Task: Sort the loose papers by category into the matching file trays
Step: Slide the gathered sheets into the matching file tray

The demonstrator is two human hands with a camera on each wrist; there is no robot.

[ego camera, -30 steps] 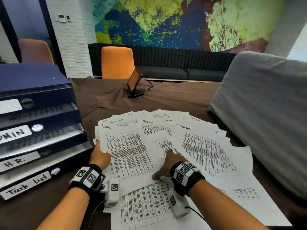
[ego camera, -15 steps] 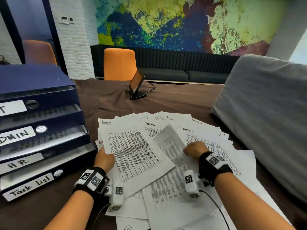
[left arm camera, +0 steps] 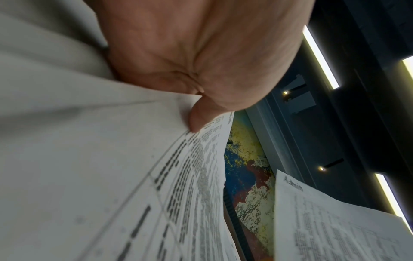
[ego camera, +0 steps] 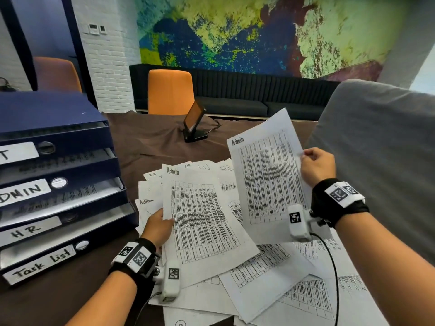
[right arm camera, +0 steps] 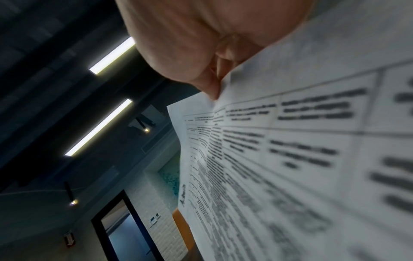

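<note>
My right hand (ego camera: 316, 167) raised, forearm angled up, fingers pinching a sheet's (ego camera: 268, 175) right edge. My left hand (ego camera: 158, 228) low, thumb over, fingers under, gripping another sheet's (ego camera: 202, 222) left edge.

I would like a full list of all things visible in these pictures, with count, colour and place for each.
file trays: one stack, dark blue, white labels reading ADMIN, HR, Task List, top label cut off; left on the table
loose papers: many, white with printed tables; spread on the table
left Admin sheet: one, white; raised from the pile
right Admin sheet: one, white; held up in the air
table: one, brown cloth
tablet on stand: one, black; far side of the table
orange chairs: two; behind the table
grey chair back: one; right
mural: multicoloured; back wall
left hand: grips the left Admin sheet
right hand: pinches the right Admin sheet's edge
</note>
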